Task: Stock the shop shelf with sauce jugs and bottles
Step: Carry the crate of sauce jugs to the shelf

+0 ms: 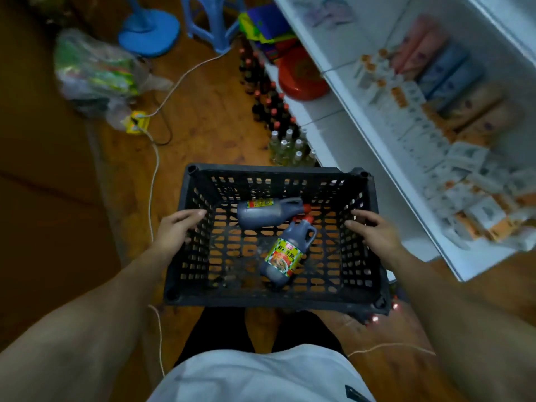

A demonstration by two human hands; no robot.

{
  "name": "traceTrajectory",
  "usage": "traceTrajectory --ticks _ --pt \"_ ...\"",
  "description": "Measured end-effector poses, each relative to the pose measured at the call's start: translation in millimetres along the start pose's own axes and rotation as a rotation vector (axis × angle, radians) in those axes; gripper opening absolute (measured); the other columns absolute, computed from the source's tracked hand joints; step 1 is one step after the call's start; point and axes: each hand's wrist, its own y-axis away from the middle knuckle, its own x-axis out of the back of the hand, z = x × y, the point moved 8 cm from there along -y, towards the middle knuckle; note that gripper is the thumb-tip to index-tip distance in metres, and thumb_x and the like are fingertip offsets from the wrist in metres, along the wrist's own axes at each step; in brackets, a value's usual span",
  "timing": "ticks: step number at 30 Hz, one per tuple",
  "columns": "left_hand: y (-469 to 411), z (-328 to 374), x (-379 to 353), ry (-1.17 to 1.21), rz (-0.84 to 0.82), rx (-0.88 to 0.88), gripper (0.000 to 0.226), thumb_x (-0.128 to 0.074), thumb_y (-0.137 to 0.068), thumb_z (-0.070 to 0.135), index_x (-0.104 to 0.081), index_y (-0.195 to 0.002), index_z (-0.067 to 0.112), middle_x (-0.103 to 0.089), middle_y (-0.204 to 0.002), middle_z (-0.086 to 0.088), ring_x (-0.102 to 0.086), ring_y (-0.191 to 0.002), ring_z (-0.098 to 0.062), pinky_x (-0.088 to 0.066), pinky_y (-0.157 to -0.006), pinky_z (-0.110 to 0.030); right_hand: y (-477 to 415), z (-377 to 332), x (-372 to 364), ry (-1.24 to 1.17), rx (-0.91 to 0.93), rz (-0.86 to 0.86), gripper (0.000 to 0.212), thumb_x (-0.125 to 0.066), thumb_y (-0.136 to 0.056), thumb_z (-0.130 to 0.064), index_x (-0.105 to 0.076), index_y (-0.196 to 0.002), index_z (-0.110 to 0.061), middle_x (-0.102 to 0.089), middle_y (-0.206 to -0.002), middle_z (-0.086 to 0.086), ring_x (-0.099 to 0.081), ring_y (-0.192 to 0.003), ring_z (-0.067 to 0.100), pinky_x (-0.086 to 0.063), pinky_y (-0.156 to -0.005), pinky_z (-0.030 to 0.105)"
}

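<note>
A black slatted plastic crate (269, 298) is held in front of my body above the wooden floor. Two dark sauce jugs with red caps lie on their sides in it: one (266, 211) toward the far side, the other (285, 252) nearer me with its yellow label up. My left hand (177, 227) grips the crate's left rim, fingers over the edge. My right hand (374, 230) grips the right rim the same way. The white shop shelf (356, 158) rises at the right.
Rows of dark bottles (261, 91) and clear bottles (290, 149) stand on the floor along the shelf's foot. A red basin (301, 79) and small boxes (452, 181) sit on shelves. A cable and yellow power strip (136, 121), plastic bag (95, 71) and blue stool (211, 18) lie left.
</note>
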Motion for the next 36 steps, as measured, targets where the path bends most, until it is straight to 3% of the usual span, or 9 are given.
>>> traceTrajectory --ticks 8,12,18,22,24,27,31,34,36 --pt "-95 76 -55 -0.222 -0.218 -0.11 0.034 -0.064 -0.089 0.036 -0.069 -0.115 0.014 -0.064 -0.119 -0.004 -0.057 -0.11 -0.024 -0.045 -0.095 -0.043 -3 38 7 -0.179 -0.145 0.227 0.039 -0.075 -0.083 -0.025 -0.065 -0.12 -0.022 -0.064 -0.11 0.002 -0.06 -0.091 0.02 -0.051 -0.077 0.031" --pt "-125 88 -99 -0.268 -0.284 -0.117 0.038 -0.067 -0.084 0.039 -0.07 -0.112 0.014 -0.066 -0.119 -0.004 -0.057 -0.115 -0.024 -0.044 -0.101 -0.045 -20 67 18 -0.22 -0.192 0.287 0.042 -0.075 -0.083 -0.024 -0.064 -0.123 -0.02 -0.064 -0.115 0.005 -0.061 -0.105 0.022 -0.05 -0.096 0.037" --pt "-170 83 -159 -0.347 -0.366 -0.056 0.041 -0.067 -0.081 0.043 -0.069 -0.112 0.016 -0.063 -0.122 -0.004 -0.053 -0.118 -0.023 -0.042 -0.1 -0.04 -41 103 30 -0.256 -0.288 0.35 0.039 -0.074 -0.083 -0.029 -0.066 -0.121 -0.023 -0.064 -0.121 0.004 -0.06 -0.109 0.024 -0.048 -0.101 0.042" --pt "-204 82 -202 -0.439 -0.471 -0.099 0.059 -0.07 -0.065 0.067 -0.074 -0.105 0.024 -0.067 -0.115 0.007 -0.058 -0.113 -0.015 -0.042 -0.099 -0.031 -49 129 27 -0.264 -0.349 0.4 0.035 -0.072 -0.085 -0.028 -0.066 -0.119 -0.022 -0.065 -0.118 0.011 -0.058 -0.079 0.016 -0.052 -0.076 0.031" --pt "-222 78 -223 -0.45 -0.515 -0.103 0.049 -0.069 -0.076 0.055 -0.073 -0.106 0.017 -0.068 -0.104 0.012 -0.06 -0.102 -0.005 -0.042 -0.089 -0.015 -53 142 21 -0.255 -0.369 0.425 0.034 -0.071 -0.085 -0.028 -0.066 -0.118 -0.023 -0.067 -0.114 0.014 -0.054 -0.071 0.011 -0.046 -0.068 0.027" --pt "-245 69 -252 -0.468 -0.582 -0.103 0.029 -0.063 -0.09 0.027 -0.07 -0.107 0.005 -0.064 -0.097 0.016 -0.056 -0.091 0.005 -0.041 -0.084 -0.01 -57 163 10 -0.315 -0.439 0.481 0.031 -0.071 -0.086 -0.025 -0.067 -0.117 -0.022 -0.066 -0.111 0.009 -0.055 -0.072 0.009 -0.045 -0.065 0.025" --pt "-283 51 -283 -0.521 -0.644 -0.11 0.025 -0.062 -0.09 0.029 -0.072 -0.103 0.01 -0.065 -0.103 0.016 -0.057 -0.097 0.007 -0.04 -0.086 -0.015 -75 196 -10 -0.403 -0.512 0.528 0.028 -0.071 -0.085 -0.028 -0.067 -0.113 -0.03 -0.065 -0.114 0.005 -0.054 -0.075 0.009 -0.047 -0.067 0.027" --pt "-307 35 -304 -0.533 -0.669 -0.13 0.021 -0.06 -0.091 0.029 -0.072 -0.099 0.014 -0.063 -0.1 0.02 -0.057 -0.088 0.016 -0.04 -0.079 -0.01 -90 223 -26 -0.446 -0.552 0.564 0.028 -0.07 -0.086 -0.029 -0.066 -0.113 -0.031 -0.06 -0.117 0.0 -0.059 -0.101 0.02 -0.053 -0.087 0.04" --pt "-322 22 -317 -0.566 -0.679 -0.14 0.022 -0.059 -0.091 0.033 -0.073 -0.097 0.018 -0.061 -0.101 0.024 -0.054 -0.095 0.012 -0.038 -0.085 -0.016 -104 239 -34 -0.469 -0.554 0.58 0.027 -0.07 -0.086 -0.028 -0.065 -0.113 -0.032 -0.061 -0.122 0.001 -0.057 -0.11 0.021 -0.049 -0.091 0.037"
